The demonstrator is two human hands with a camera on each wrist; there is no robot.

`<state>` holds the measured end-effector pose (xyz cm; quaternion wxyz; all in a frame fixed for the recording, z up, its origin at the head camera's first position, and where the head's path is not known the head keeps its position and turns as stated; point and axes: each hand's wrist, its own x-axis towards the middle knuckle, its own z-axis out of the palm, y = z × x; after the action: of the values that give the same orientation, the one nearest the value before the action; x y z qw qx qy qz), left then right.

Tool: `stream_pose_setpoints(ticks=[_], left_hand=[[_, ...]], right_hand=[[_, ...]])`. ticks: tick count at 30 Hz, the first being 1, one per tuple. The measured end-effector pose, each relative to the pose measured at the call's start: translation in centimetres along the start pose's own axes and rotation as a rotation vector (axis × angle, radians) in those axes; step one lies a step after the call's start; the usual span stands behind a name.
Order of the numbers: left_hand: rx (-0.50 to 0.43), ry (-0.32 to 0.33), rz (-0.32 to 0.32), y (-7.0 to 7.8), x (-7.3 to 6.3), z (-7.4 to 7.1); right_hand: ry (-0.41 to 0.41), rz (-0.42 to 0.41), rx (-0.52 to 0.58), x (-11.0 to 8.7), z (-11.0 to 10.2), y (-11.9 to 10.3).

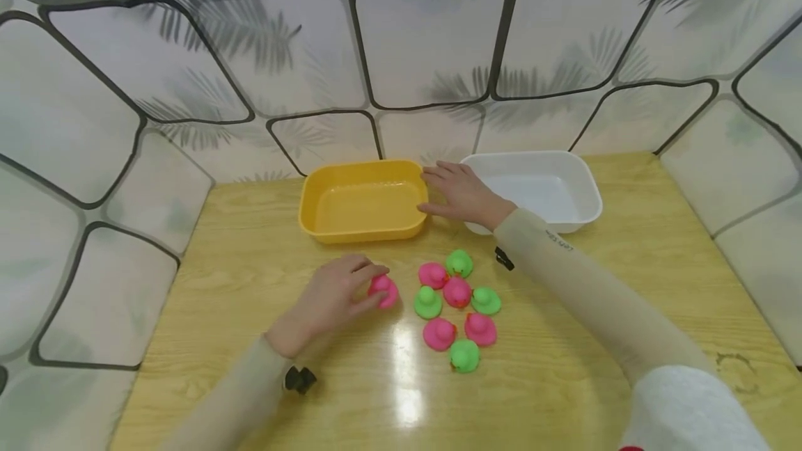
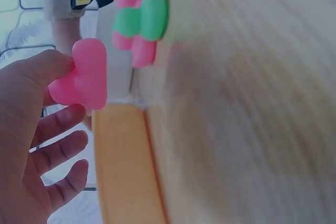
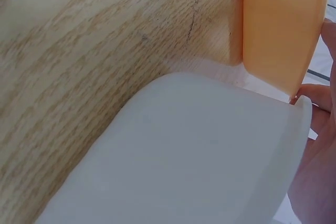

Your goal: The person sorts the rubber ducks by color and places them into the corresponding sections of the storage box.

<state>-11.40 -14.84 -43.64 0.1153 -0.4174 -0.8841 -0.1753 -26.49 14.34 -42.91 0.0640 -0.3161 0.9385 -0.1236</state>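
My left hand (image 1: 332, 298) pinches a pink rubber duck (image 2: 90, 74) between thumb and index finger, with the other fingers spread loosely. The duck is held just above the wooden table, left of a group of pink and green ducks. In that group a green duck (image 1: 428, 303) lies nearest to it. My right hand (image 1: 462, 193) reaches over the gap between the yellow basin (image 1: 363, 236) and the white basin (image 1: 585, 190). Its outstretched fingertips are right at the yellow basin's right rim, and its wrist passes over the white one.
Both basins stand side by side at the back of the wooden table (image 1: 238, 256), against a patterned cloth wall (image 1: 432, 40). Several ducks, among them a pink duck (image 1: 440, 334) and a green duck (image 1: 464, 355), lie in front of the basins.
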Motion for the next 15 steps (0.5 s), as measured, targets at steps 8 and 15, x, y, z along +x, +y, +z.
stream_pose_setpoints(ticks=[8, 15], left_hand=[[0.018, 0.046, -0.018, -1.7, 1.4, -1.7], [0.020, 0.059, -0.060, -4.0, 2.6, -3.1]], right_hand=[[0.005, 0.001, 0.003, 0.0, -0.4, -0.1], [-0.009, 0.000, 0.018, -0.1, -0.2, -0.1]])
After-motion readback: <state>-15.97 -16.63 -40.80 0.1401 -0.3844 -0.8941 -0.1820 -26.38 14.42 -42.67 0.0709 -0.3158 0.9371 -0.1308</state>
